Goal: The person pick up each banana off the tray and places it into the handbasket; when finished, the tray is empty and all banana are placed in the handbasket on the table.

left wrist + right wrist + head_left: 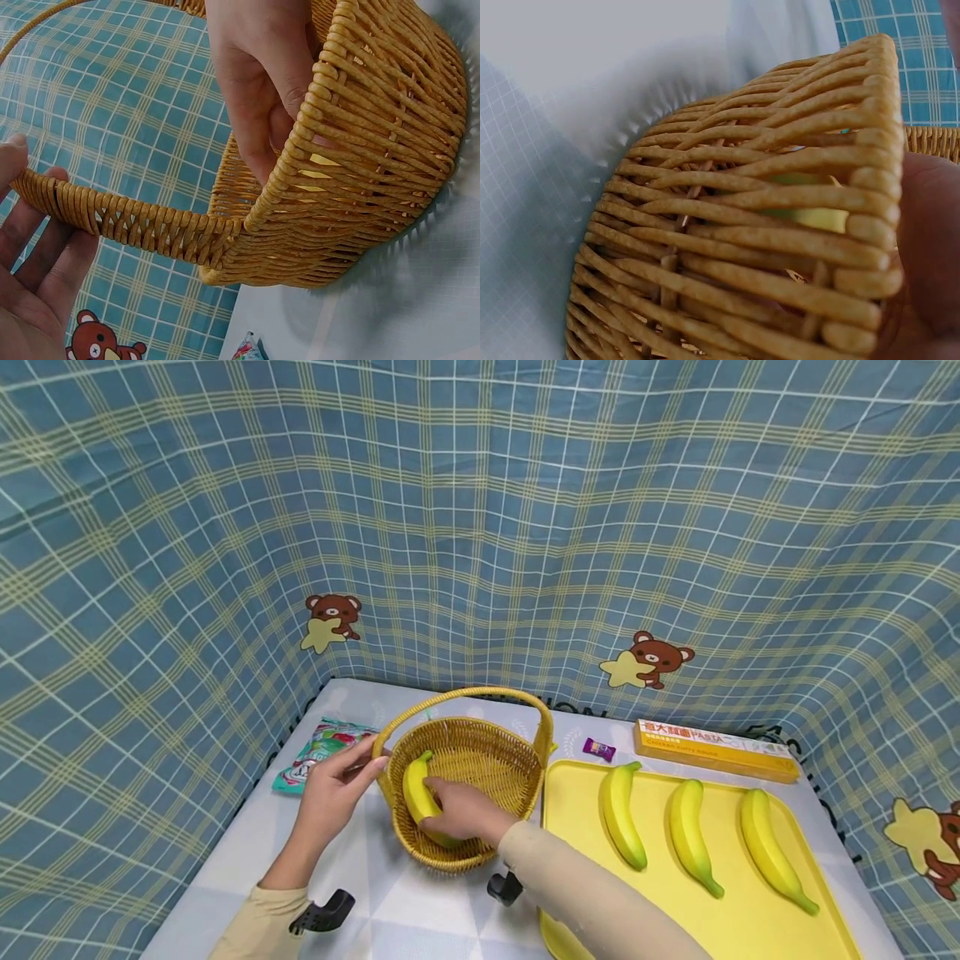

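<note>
A yellow wicker basket [487,760] with a tall arched handle stands on the table. My left hand [330,793] holds the left side of the handle, thumb on one side and fingers on the other, as the left wrist view shows at the handle [150,225]. My right hand [468,810] reaches inside the basket and grips a banana [417,789] that lies along the left inner wall. In the left wrist view the fingers of the right hand [262,67] go down behind the rim. Basket weave hides most of the banana in both wrist views.
Right of the basket, a yellow tray [585,893] carries three bananas [693,835] side by side. Behind it lie a pasta box [712,752] and a small purple packet [598,749]. A green snack bag [318,752] lies left of the basket. Checked cloth [480,527] surrounds the table.
</note>
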The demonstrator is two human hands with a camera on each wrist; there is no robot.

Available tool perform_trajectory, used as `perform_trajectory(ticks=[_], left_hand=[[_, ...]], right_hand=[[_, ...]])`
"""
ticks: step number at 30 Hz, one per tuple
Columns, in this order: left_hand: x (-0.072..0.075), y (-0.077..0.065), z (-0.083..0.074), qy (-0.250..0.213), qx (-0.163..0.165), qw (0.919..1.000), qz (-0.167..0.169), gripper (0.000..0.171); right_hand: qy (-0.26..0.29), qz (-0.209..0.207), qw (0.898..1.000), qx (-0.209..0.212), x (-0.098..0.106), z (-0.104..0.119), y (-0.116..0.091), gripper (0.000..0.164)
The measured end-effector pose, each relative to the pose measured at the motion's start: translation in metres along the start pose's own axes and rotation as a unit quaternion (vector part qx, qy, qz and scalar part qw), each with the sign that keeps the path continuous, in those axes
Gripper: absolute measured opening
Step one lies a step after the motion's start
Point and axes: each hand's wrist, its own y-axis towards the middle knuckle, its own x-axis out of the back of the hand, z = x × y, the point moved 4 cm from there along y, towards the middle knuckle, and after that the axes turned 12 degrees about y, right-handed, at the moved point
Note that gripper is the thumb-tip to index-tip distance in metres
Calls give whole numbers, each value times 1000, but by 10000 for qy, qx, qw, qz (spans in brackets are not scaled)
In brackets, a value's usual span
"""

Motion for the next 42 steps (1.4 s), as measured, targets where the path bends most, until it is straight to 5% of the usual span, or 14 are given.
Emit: perform_trajectory(ticks=[30,42], left_hand=[[-2,1,0,212,139,9997,-38,37],[0,0,-1,21,90,9999,-65,37]], right_hand=[[231,-220,9995,6,3,-9,-5,66],[734,-688,9938,477,19,-20,-34,51]])
